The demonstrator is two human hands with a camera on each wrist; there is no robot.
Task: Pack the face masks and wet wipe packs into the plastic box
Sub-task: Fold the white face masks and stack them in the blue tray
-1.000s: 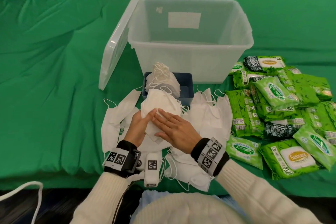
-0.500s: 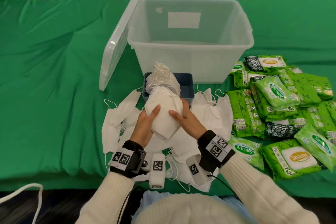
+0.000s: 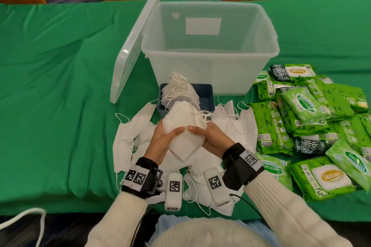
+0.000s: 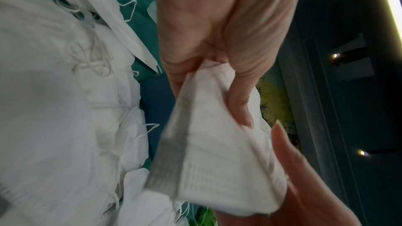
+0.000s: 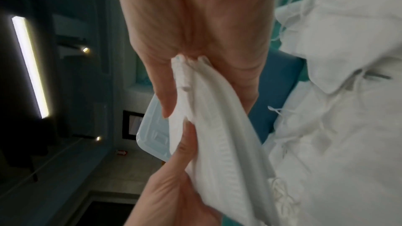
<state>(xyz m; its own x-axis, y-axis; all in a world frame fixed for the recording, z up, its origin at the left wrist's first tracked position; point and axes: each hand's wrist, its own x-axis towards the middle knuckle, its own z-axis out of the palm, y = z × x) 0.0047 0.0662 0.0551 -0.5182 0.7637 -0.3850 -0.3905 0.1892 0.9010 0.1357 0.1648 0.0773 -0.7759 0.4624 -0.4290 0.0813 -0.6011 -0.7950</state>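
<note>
Both hands hold a stack of white face masks (image 3: 183,124) lifted above the table, just in front of a small blue tray (image 3: 204,94) with more masks in it. My left hand (image 3: 166,136) grips the stack's left side, thumb on top. My right hand (image 3: 206,133) grips its right side. In the wrist views the same mask stack (image 4: 217,152) (image 5: 217,126) is pinched between thumb and fingers. The clear plastic box (image 3: 208,46) stands open behind the tray. Green wet wipe packs (image 3: 305,118) lie piled at the right.
The box's lid (image 3: 136,44) leans upright against its left side. Loose masks (image 3: 130,132) are spread on the green tablecloth (image 3: 50,90) under and around the hands. Orange chair backs stand beyond the table's far edge.
The hands went from pressing on the mask pile on the table to gripping the stack from both sides and lifting it up toward the tray.
</note>
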